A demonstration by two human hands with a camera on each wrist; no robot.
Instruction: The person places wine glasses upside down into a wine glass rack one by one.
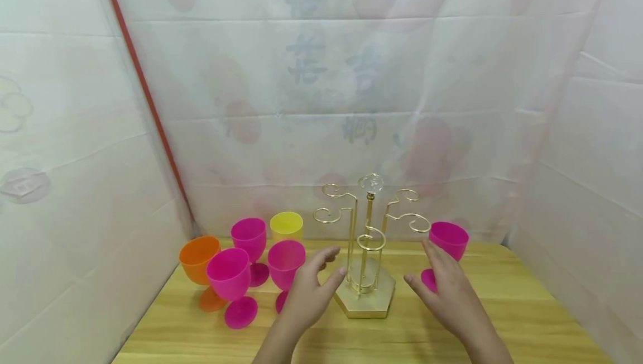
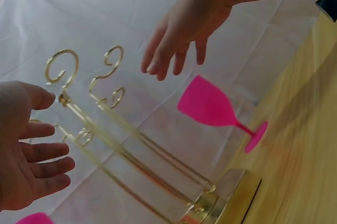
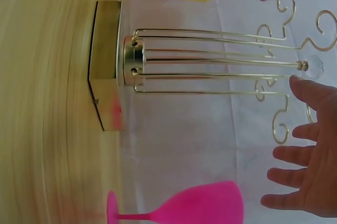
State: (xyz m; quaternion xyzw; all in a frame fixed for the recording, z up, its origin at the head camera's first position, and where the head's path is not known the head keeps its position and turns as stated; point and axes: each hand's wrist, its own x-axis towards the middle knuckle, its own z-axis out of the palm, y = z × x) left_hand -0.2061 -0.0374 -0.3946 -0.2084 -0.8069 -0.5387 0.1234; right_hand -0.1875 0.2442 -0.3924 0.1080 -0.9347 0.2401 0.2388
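A gold cup rack (image 1: 364, 291) with curled wire hooks, a hexagonal base and a clear ball on top stands upright on the table. To its left, my left hand (image 1: 310, 291) is held with fingers apart and nothing in them; it overlaps a pink goblet (image 1: 286, 263) in the head view. On the other side hovers my right hand (image 1: 449, 291), its fingers loosely spread and empty. Behind that hand stands another pink goblet (image 1: 449, 239), its stem partly hidden; the left wrist view shows this goblet (image 2: 208, 103) whole, below the fingers. No goblet hangs on the hooks.
Left of the rack stand an orange goblet (image 1: 200, 258), a yellow goblet (image 1: 286, 224) and two more pink goblets, one at the front (image 1: 229, 274) and one behind (image 1: 249, 238). Pale cloth (image 1: 251, 73) walls surround the wooden table (image 1: 522, 319) at the back and sides.
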